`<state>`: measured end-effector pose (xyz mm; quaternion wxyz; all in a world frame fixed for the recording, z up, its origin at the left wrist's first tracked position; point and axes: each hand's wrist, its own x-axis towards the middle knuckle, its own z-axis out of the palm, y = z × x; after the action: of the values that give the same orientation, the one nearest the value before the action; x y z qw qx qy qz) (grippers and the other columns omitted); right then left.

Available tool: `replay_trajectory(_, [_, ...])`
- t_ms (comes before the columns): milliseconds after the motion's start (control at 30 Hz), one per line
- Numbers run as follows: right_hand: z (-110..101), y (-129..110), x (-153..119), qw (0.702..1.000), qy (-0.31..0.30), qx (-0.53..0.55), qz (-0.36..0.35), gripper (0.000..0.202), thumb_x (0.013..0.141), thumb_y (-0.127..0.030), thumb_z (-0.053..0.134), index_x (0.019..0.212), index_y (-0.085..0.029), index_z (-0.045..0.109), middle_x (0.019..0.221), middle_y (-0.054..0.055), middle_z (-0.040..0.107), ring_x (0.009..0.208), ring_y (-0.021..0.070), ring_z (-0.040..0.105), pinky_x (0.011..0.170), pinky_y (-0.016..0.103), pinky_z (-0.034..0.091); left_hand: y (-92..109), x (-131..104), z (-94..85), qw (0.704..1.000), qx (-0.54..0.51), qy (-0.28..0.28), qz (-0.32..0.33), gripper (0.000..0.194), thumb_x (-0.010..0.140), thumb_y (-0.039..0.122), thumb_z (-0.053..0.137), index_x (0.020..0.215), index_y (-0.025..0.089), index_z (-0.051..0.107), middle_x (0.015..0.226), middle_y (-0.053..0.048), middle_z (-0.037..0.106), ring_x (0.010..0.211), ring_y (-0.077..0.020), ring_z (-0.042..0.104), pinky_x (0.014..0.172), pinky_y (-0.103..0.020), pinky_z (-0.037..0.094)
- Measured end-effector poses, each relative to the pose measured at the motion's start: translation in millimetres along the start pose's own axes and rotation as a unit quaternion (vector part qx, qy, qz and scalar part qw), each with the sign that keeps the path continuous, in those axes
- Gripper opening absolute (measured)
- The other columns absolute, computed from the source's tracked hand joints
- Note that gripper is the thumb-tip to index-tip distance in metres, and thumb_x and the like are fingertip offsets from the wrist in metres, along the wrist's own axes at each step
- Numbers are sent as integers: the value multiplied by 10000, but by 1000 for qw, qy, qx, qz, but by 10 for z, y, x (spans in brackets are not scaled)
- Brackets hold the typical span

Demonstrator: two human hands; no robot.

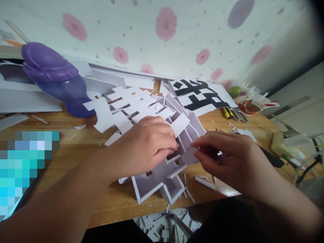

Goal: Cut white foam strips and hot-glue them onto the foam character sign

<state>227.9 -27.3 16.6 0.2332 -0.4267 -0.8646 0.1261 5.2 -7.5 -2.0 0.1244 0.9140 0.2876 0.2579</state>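
A white board structure [149, 184] with thin upright walls and open compartments lies on the wooden table in front of me. My left hand [152, 145] rests over its middle, fingers curled and pressed together at one of the inner walls; the fingertips are partly hidden. Beside its right edge, my right hand [225, 152] is closed in a pinch, thumb and index finger close to a wall. What lies between those fingertips is too small to make out. A small dark, coloured bit shows within the right palm. Flat white cut-out pieces [136, 101] overlap the structure's far side.
At left stand a purple-lidded blue bottle [50, 64] and a pixelated screen [22, 172]. Printed black characters on paper [202, 94], yellow-and-grey scissors [235, 114] and a red-and-white packet [253, 103] lie behind, right. White scraps [164, 224] fill a space below the table edge.
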Motion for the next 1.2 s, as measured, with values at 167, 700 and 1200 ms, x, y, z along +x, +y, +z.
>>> replay_trajectory(167, [20, -42, -19, 1000, 8, -2, -26, 110, 782, -127, 565, 844, -201, 618, 691, -56, 572, 560, 30, 486, 512, 137, 358, 24, 6, 36, 1000, -1, -15, 2, 188, 810, 109, 518, 829, 222, 667, 882, -1, 631, 880, -149, 525, 859, -306, 369])
replay_trajectory(700, [235, 7, -93, 996, -57, 34, 59, 53, 844, -198, 539, 891, -223, 546, 690, -70, 536, 532, 29, 466, 462, 124, 349, 12, -34, 76, 997, 19, -69, -31, 241, 828, 137, 464, 774, 230, 680, 1098, -45, 545, 1016, -211, 460, 931, -389, 335])
replay_trajectory(1200, [92, -75, -112, 996, 72, -46, 16, 78, 781, -132, 565, 829, -193, 576, 663, -56, 549, 528, 34, 484, 499, 148, 367, 25, -25, 36, 997, 3, -54, -51, 177, 823, 156, 511, 803, 229, 671, 1085, -27, 566, 1016, -191, 483, 927, -362, 346])
